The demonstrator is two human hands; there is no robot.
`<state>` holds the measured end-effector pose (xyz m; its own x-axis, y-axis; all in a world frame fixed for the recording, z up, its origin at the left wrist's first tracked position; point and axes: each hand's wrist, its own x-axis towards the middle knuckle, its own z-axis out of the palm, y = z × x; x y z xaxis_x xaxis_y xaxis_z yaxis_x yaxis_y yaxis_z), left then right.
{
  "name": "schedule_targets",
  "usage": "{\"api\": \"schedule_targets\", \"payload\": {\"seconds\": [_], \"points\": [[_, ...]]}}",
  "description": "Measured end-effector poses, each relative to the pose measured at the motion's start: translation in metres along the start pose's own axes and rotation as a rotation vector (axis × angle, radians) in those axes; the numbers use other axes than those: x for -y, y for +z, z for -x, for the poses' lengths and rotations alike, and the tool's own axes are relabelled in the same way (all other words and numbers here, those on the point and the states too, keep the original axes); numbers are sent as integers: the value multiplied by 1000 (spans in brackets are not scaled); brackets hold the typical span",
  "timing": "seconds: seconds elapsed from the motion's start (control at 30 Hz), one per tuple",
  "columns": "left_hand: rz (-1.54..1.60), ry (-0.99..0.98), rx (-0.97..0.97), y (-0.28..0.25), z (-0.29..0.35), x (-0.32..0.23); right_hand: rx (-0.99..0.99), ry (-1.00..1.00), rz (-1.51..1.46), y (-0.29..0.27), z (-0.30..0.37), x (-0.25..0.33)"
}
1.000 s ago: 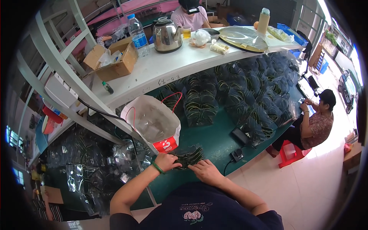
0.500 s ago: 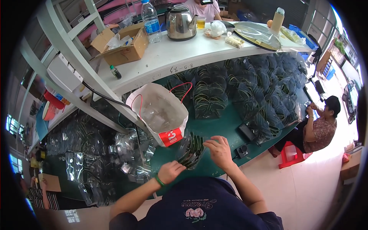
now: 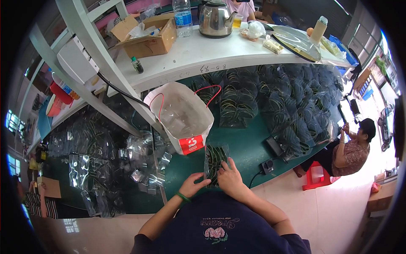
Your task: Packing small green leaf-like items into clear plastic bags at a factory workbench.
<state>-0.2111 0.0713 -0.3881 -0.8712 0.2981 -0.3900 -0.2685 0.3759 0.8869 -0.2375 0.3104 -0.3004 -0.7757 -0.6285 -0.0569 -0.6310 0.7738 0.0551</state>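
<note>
A clear plastic bag (image 3: 216,157) with several dark, curved, yellow-green-edged pieces lies on the green table (image 3: 249,146), just in front of the white paper bag (image 3: 182,111) with red handles. My right hand (image 3: 232,180) rests on the plastic bag's right side, with its fingers apart. Beside the lower left edge of the plastic bag is my left hand (image 3: 193,185), its thumb and fingers parted. A green bangle (image 3: 183,197) circles my left wrist. My right palm's underside is hidden.
Many similar filled bags (image 3: 296,106) cover the far right of the table. Shiny clear packets (image 3: 144,165) lie to the left. A black box (image 3: 275,146) and a small camera-like device (image 3: 267,166) stand at right. A white shelf (image 3: 169,63) runs behind; a person (image 3: 353,148) sits at right.
The plastic bag has turned from slanted to nearly upright. My right hand has moved from its upper right corner onto its side. My left fingers have parted from their pinch at its lower edge.
</note>
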Motion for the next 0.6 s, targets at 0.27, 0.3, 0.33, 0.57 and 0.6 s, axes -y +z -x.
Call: {"api": "schedule_targets", "payload": {"seconds": [0.27,0.3,0.33,0.57,0.6], "points": [[370,-9,94,13,6,-4,68,-55,-112,47,-10,8],[347,12,85,12,8,-9,150,-43,-183,43,-14,4],[348,16,83,12,9,-6,148,-45,-179,39,-16,1],[281,43,60,8,19,-25,122,11,-470,35,-13,-17],[204,71,42,6,20,-28,72,32,-552,33,-11,-22]]}}
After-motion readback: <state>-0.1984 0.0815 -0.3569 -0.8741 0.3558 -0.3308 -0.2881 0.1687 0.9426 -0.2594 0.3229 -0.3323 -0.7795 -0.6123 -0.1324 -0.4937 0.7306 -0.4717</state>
